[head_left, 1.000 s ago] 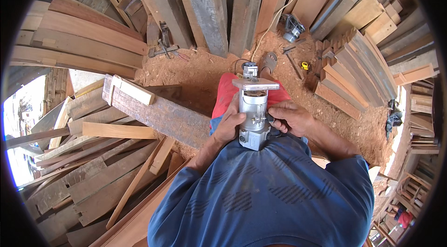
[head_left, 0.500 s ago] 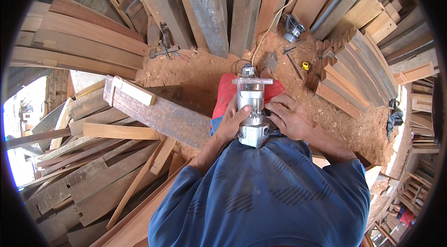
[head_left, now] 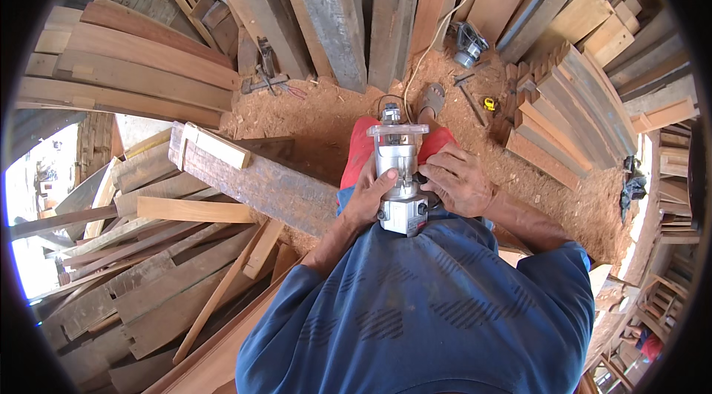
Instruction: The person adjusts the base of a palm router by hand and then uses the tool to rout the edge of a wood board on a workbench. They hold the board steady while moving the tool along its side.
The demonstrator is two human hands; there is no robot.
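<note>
A silver trim router (head_left: pixel 398 160) stands against my lap and shirt, its flat clear base plate (head_left: pixel 398 129) turned away from me and its white square motor end (head_left: pixel 403 217) close to my belly. My left hand (head_left: pixel 366 194) wraps round the router's left side, thumb lying across the body. On the other side, the bent fingers of my right hand (head_left: pixel 461 180) pinch a small dark knob (head_left: pixel 422 179) at the router's base. Part of that knob is hidden behind the fingertips.
A worn plank (head_left: pixel 259 179) bearing a pale wood block (head_left: pixel 216 145) reaches toward my left knee. Stacked boards (head_left: pixel 148 60) surround me. Sawdust covers the floor, where a hammer (head_left: pixel 470 101), a yellow tape measure (head_left: pixel 489 104) and another power tool (head_left: pixel 469 45) lie. A pale cord (head_left: pixel 446 19) runs beyond the router.
My right hand has turned slightly at the knob, its knuckles now higher and the wrist rolled over. The left hand keeps its hold and the router has barely moved.
</note>
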